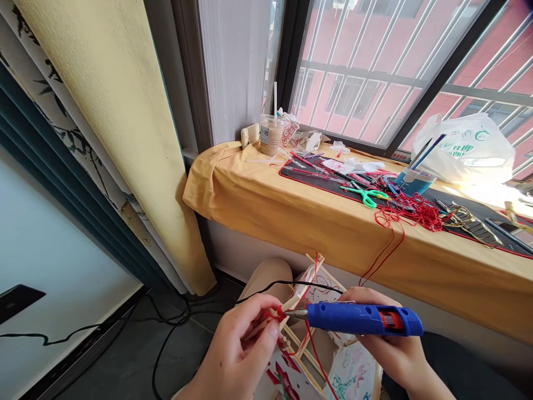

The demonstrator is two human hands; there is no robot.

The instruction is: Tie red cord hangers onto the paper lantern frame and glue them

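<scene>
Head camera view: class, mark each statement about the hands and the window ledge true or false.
1. The right hand grips a blue hot glue gun. True.
2. The left hand holds a pale wooden stick frame wound with red thread. True.
3. A clear plastic cup with a straw stands on the floor. False: the clear plastic cup stands on the yellow-cloth-covered window ledge.
4. Green-handled scissors rest in the left hand. False: the green-handled scissors lie on a black, red-edged desk mat.

Yellow-clothed windowsill [291, 222] with tangled red thread [412, 212]

Bright sunlight from window [375, 72], warped edges
</scene>
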